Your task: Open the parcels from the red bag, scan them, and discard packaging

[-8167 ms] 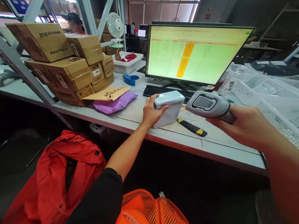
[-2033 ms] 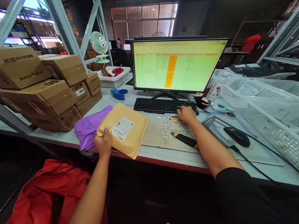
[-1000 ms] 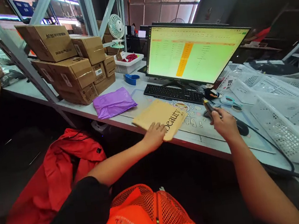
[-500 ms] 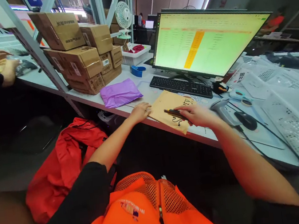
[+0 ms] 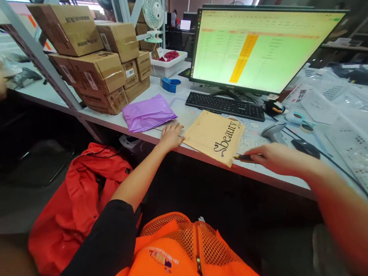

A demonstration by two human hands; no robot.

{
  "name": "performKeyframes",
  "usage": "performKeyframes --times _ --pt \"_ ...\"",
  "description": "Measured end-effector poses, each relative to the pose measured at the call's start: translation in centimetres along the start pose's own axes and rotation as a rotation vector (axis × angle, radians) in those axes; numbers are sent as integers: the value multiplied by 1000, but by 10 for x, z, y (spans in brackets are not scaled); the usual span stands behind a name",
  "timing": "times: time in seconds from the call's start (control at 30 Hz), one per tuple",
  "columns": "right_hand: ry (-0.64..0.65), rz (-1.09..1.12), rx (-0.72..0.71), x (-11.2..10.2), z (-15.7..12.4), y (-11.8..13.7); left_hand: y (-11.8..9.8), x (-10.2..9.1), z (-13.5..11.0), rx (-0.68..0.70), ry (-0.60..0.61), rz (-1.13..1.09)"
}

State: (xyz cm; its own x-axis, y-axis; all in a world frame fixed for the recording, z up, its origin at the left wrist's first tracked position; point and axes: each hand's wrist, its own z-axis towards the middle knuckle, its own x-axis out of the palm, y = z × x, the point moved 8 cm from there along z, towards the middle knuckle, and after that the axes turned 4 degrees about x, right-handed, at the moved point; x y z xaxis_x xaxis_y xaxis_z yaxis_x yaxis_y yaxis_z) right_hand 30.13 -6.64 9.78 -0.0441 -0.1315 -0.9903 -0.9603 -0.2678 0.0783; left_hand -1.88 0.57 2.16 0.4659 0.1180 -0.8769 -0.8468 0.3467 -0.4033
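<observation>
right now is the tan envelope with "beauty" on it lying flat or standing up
Flat: the tan envelope lies along the desk, printed face upward.

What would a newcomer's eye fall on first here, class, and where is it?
Probably the big, glowing green-yellow monitor, at the back of the desk. In front of it lies a tan envelope lettered "beauty", with the left hand at its left corner and the right hand gripping a dark, slim tool by its near corner. A bright red garment lies below, at left.
</observation>
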Motion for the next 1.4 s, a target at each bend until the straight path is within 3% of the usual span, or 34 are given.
performKeyframes --times 0.1,0.2,0.3,0.4,0.5,0.57,0.63,0.73,0.83,1.03,1.23,1.4 --pt "-73 -33 165 2 -17 -59 -42 0 -17 233 -127 -14" --pt "-230 -77 363 16 -22 -79 -81 20 -39 470 -96 -56" --pt "-262 -118 426 43 -15 -70 -94 32 -49 499 -102 -49" --pt "-365 -103 408 47 -6 -54 -96 34 -49 480 -112 -22" --pt "-490 89 136 37 10 -15 -99 35 -48 467 -92 1" --pt "-455 222 -128 41 22 25 -99 35 -51 446 -107 5" --pt "-357 270 -295 53 32 61 -98 37 -56 423 -155 10" --pt "-278 227 -364 68 44 92 -96 38 -68 417 -250 22" --pt "-281 227 -392 65 49 99 -95 38 -77 415 -339 16" --pt "-209 285 -290 47 63 85 -106 38 -88 494 -436 9" --pt "-483 226 6 14 77 64 -125 29 -87 543 -320 101" --pt "-620 230 129 -8 89 58 -137 8 -80 437 -188 164"
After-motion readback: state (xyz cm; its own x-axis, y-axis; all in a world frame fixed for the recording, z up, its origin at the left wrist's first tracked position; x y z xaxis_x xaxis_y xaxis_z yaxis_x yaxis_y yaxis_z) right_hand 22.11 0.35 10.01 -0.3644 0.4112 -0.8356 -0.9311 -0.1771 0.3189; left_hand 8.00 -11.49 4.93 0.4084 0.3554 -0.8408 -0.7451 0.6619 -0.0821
